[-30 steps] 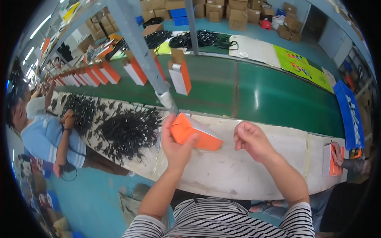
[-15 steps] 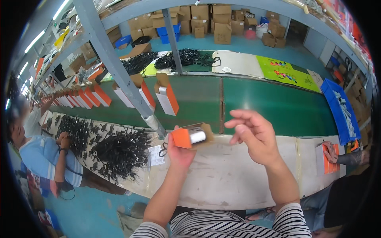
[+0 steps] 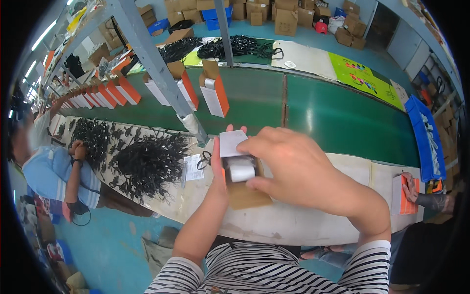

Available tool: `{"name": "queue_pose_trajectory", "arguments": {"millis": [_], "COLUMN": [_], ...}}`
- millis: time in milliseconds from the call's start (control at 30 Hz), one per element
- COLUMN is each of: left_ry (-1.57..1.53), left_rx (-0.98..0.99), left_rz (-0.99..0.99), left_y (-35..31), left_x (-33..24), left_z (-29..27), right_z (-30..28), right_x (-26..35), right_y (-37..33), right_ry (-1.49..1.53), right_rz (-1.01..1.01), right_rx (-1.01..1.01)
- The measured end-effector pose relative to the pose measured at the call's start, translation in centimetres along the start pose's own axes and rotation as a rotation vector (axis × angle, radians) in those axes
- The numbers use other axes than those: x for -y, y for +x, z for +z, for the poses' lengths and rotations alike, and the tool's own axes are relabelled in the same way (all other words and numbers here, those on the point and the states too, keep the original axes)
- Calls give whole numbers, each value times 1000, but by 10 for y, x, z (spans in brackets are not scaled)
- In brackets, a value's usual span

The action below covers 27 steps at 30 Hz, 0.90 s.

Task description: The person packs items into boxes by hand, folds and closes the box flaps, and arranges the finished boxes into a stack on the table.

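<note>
My left hand [image 3: 221, 179] is wrapped around a small open carton [image 3: 248, 197] above the bench, its fingertips showing behind a white panel. Inside the carton's mouth lies a white, rounded item [image 3: 242, 171] with something dark beside it. A brown cardboard flap hangs toward me. My right hand [image 3: 298, 171] reaches over from the right; its fingers bend onto the white panel and its thumb sits by the carton's opening, so it grips the carton's side. A black cord loop [image 3: 204, 160] and a printed paper sheet [image 3: 194, 166] lie left of my left hand.
A heap of black cords [image 3: 147, 164] covers the bench's left. Open orange-and-white cartons [image 3: 214, 93] line the green conveyor [image 3: 338, 120] behind a grey post [image 3: 161, 73]. A blue bin [image 3: 425, 137] stands right. Co-workers sit on both sides; one hand rests on orange-and-white boxes [image 3: 405, 198].
The carton has been turned so that its opening and brown flap face me. My right hand has come left from beside it onto the carton. The view has shifted slightly.
</note>
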<state>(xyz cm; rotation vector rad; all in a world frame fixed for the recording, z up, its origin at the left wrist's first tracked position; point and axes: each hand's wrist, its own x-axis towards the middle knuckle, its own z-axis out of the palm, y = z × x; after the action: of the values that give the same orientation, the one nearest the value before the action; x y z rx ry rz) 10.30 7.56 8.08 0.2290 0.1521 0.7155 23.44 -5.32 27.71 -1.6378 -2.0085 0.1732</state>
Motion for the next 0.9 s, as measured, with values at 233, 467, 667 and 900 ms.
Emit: {"name": "queue_pose_trajectory", "arguments": {"millis": [233,467,667,900], "left_ry": [75,-226,-68,8], "left_rx": [14,236,-28,18], "left_rz": [-56,-176,-140,-83], "left_y": [-2,-8,11,11], "left_x": [5,7,7,23], "left_z": [-13,-11,-28,-60], "right_z": [-2,-1,5,9], "right_x": [3,8,10,-25], "right_y": [14,21,24,14], "right_ry": [-99,-277,-331,-16], "right_rz": [140,180,11,182], "right_rx": [153,260,116,344]}}
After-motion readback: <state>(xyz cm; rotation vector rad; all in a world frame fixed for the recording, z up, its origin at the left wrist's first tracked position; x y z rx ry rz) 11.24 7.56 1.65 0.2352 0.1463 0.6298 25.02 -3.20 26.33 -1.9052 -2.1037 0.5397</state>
